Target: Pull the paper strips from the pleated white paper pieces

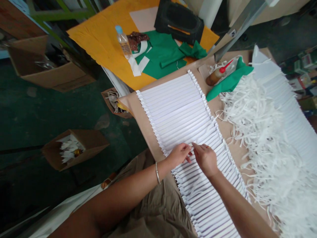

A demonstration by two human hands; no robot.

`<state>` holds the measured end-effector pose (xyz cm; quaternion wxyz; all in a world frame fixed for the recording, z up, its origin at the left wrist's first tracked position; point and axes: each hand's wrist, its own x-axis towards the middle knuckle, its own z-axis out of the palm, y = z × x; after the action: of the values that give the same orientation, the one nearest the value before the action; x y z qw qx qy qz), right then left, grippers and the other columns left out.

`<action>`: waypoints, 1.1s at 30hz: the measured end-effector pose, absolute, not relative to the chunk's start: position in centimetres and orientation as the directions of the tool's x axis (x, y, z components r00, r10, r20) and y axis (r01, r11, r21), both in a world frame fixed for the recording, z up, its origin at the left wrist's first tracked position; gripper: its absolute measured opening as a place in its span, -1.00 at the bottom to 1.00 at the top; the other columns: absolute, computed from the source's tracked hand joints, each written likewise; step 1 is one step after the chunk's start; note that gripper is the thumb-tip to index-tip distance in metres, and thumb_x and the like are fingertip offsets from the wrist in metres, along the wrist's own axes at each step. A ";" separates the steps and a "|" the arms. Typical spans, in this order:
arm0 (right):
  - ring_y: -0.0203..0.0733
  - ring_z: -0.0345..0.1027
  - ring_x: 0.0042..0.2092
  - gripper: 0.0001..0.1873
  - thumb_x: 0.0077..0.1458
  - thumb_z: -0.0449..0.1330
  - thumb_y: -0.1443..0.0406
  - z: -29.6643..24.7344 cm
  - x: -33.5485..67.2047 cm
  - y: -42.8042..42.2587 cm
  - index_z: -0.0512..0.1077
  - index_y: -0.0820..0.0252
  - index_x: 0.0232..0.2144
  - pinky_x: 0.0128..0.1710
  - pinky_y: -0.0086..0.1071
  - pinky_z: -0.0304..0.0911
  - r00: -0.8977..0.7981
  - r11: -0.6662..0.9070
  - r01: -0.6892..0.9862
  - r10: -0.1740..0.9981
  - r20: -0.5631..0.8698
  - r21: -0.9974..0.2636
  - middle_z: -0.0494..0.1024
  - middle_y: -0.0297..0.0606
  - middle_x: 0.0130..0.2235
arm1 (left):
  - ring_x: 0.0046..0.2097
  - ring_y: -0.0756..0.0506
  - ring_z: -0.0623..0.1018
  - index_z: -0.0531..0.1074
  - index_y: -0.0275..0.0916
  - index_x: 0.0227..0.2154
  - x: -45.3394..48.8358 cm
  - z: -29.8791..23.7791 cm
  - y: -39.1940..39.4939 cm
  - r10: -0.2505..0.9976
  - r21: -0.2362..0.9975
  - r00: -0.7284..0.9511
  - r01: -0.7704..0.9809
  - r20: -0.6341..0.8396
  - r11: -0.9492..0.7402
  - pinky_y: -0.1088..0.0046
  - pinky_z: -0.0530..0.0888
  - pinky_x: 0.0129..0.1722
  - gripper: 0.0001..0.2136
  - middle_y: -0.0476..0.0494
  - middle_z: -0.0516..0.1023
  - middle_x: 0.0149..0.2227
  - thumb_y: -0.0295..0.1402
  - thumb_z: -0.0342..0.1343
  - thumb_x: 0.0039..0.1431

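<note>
White strips [178,112] lie overlapped on the board [146,125], so each edge shows. My left hand [179,154] and right hand [206,159] both pinch one to line it up.

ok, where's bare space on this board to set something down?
Narrow bare strip of brown board left of the white folded row. A wedge between that row and the shredded strips, below the green cloth. Widest: orange sheet left of the water bottle. Crowded around the glue bottle and where left hand and right hand meet on the row.
</note>
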<state>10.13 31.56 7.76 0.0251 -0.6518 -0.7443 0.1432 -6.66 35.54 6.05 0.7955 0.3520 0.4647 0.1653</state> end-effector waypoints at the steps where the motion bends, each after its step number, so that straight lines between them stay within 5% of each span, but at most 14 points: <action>1: -0.10 0.47 -0.19 -0.61 0.27 0.00 0.34 7.8 8.8 30.6 0.46 0.19 0.07 -0.16 -0.29 0.32 -0.111 0.052 0.952 0.977 -0.181 -0.303 0.64 -0.12 -0.18 | -0.58 0.07 0.47 0.38 -0.28 -0.40 -6.4 6.1 35.4 0.598 0.724 0.517 0.063 -0.613 0.687 0.61 0.21 -0.64 -0.75 -0.03 0.49 -0.46 -0.17 0.04 0.23; 5: -0.09 0.50 -0.08 -0.40 0.18 -0.05 0.43 7.7 5.6 28.1 0.22 0.22 0.28 -0.07 -0.20 0.41 0.025 -0.186 0.798 0.960 -0.278 -0.573 0.54 -0.03 0.08 | -0.59 0.08 0.42 0.33 -0.26 -0.48 -7.5 5.9 34.8 0.621 0.731 0.484 0.060 -0.617 0.680 0.62 0.22 -0.62 -0.85 0.05 0.42 -0.59 -0.35 0.11 0.15; 9: -0.22 0.51 -0.23 -0.09 0.04 0.01 0.46 7.6 3.7 26.7 -0.17 0.10 0.42 -0.22 -0.25 0.47 0.014 -0.315 0.531 0.931 -0.364 -0.787 0.34 -0.01 0.26 | -0.55 0.08 0.45 0.37 -0.27 -0.40 -9.1 6.2 34.6 0.603 0.696 0.450 0.060 -0.658 0.715 0.63 0.19 -0.64 -0.94 0.04 0.46 -0.50 -0.40 0.11 0.13; 13: -0.34 0.44 -0.33 0.06 -0.01 0.08 0.45 7.8 1.8 26.3 -0.34 -0.05 0.42 -0.35 -0.35 0.42 0.034 -0.430 0.351 0.894 -0.447 -0.832 0.20 -0.05 0.34 | -0.46 0.06 0.50 0.40 -0.27 -0.37 -9.7 6.3 34.4 0.650 0.735 0.404 0.090 -0.644 0.672 0.60 0.35 -0.53 -0.95 0.00 0.49 -0.40 -0.40 0.12 0.13; 20: -0.15 0.41 0.04 0.09 0.02 0.12 0.38 8.5 0.1 26.4 -0.42 -0.12 0.41 -0.27 -0.36 0.43 -0.005 -0.425 0.230 0.899 -0.437 -0.876 0.14 -0.16 0.37 | -0.44 -0.01 0.54 0.36 -0.24 -0.46 -11.0 6.1 34.9 0.714 0.817 0.405 0.203 -0.571 0.539 0.51 0.44 -0.43 -0.88 0.00 0.50 -0.47 -0.36 0.10 0.16; 22: -0.16 0.48 -0.07 -0.02 0.07 0.11 0.35 9.5 0.7 26.8 -0.28 -0.10 0.42 -0.32 -0.36 0.42 -0.052 -0.404 0.355 0.892 -0.450 -0.843 0.33 -0.16 0.27 | -0.49 0.00 0.52 0.32 -0.22 -0.48 -11.8 6.6 35.1 0.690 0.821 0.449 0.245 -0.568 0.516 0.52 0.41 -0.46 -0.86 0.02 0.48 -0.51 -0.35 0.06 0.18; 24: -0.14 0.51 -0.23 -0.28 0.15 0.07 0.31 10.8 1.8 27.6 0.08 -0.05 0.35 -0.31 -0.30 0.40 -0.018 -0.340 0.584 0.903 -0.430 -0.738 0.58 -0.18 0.01 | -0.53 0.00 0.48 0.32 -0.21 -0.48 -12.7 7.3 35.4 0.680 0.837 0.488 0.332 -0.547 0.436 0.53 0.37 -0.49 -0.87 0.04 0.46 -0.54 -0.38 0.04 0.18; 27: -0.03 0.48 -0.08 -0.57 0.27 0.00 0.28 12.5 3.0 29.8 0.41 0.03 0.14 -0.05 -0.13 0.33 -0.029 -0.114 0.830 0.969 -0.245 -0.547 0.63 -0.12 -0.10 | -0.48 -0.02 0.44 0.36 -0.19 -0.48 -13.7 8.5 35.8 0.725 0.869 0.534 0.460 -0.436 0.183 0.50 0.33 -0.43 -0.91 0.02 0.45 -0.56 -0.47 0.07 0.11; 30: -0.02 0.38 0.09 -0.62 0.32 -0.02 0.26 12.8 3.2 32.3 0.45 0.06 0.09 0.15 -0.05 0.15 -0.221 0.074 0.811 0.957 -0.187 -0.580 0.60 -0.12 0.00 | -0.41 -0.05 0.45 0.41 -0.20 -0.44 -14.4 9.2 36.4 0.757 0.888 0.566 0.458 -0.326 0.040 0.47 0.32 -0.38 -0.92 -0.03 0.50 -0.47 -0.48 0.06 0.12; 33: -0.15 0.48 -0.15 -0.68 0.32 0.02 0.17 11.8 3.1 34.2 0.54 0.09 -0.09 0.05 -0.18 0.23 -0.285 -0.004 0.703 0.914 -0.288 -0.711 0.65 -0.22 -0.23 | -0.39 -0.05 0.45 0.42 -0.21 -0.39 -15.2 9.2 37.2 0.774 0.903 0.550 0.424 -0.314 0.065 0.48 0.32 -0.38 -0.93 -0.04 0.51 -0.44 -0.44 0.04 0.15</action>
<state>3.09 34.16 11.76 0.1308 -0.5832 -0.6933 0.4025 -15.21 37.18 9.21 0.5749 0.6666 0.4494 0.1520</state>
